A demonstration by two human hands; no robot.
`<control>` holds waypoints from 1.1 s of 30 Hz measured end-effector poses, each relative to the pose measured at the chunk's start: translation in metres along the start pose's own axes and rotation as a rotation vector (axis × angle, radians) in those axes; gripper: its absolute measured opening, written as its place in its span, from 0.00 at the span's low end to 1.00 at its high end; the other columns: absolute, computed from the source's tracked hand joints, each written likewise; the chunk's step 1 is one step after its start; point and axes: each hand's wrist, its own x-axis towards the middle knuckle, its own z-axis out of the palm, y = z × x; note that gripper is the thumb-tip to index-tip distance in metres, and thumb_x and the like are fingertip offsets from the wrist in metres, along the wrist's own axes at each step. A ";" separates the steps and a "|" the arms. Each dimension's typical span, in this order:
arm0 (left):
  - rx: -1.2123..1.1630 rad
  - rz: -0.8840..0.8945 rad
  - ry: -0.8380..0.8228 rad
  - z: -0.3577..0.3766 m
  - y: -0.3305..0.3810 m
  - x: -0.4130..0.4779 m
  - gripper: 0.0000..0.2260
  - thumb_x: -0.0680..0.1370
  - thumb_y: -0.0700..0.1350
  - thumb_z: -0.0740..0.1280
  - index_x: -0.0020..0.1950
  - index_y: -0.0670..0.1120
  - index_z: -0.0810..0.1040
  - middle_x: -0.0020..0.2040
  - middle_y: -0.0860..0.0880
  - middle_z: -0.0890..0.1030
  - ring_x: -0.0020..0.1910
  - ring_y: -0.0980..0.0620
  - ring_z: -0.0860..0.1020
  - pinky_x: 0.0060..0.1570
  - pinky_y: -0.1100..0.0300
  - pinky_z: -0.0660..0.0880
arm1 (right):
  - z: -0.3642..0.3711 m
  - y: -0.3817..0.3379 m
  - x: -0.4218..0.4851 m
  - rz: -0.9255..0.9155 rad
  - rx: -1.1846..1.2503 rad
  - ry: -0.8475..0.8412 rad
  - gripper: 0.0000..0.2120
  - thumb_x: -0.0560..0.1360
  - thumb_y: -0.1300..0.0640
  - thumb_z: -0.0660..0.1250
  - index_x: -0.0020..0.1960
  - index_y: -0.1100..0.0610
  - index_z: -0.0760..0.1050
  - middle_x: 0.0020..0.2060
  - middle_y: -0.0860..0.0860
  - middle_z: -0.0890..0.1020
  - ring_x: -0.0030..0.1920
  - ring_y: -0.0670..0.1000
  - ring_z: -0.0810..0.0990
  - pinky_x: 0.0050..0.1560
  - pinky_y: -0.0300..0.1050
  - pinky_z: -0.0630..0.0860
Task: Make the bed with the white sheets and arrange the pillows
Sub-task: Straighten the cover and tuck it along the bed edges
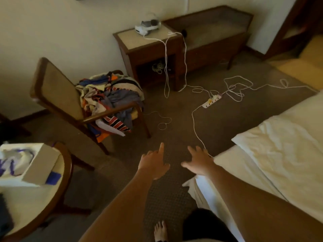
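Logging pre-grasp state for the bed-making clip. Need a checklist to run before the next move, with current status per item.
1. Hands free: left hand and right hand are spread and hold nothing: ok.
2. Grip on white sheet: none yet: not ok.
3. Sheet corner tucked: it hangs loose at the corner of the bed: not ok.
4. Floor path: a white cable crosses the carpet to the bed corner, with the power strip beyond: not ok.
5. Pillow at hand: on the bed, rumpled: ok.
6. Rest of the bed: out of frame: cannot tell.
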 end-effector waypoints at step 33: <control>0.403 0.813 -0.169 -0.278 0.318 0.731 0.40 0.81 0.63 0.61 0.84 0.49 0.44 0.71 0.40 0.74 0.69 0.39 0.72 0.68 0.45 0.67 | -0.450 0.234 0.451 0.635 0.603 0.316 0.41 0.77 0.39 0.65 0.83 0.49 0.50 0.82 0.58 0.53 0.81 0.62 0.52 0.77 0.66 0.57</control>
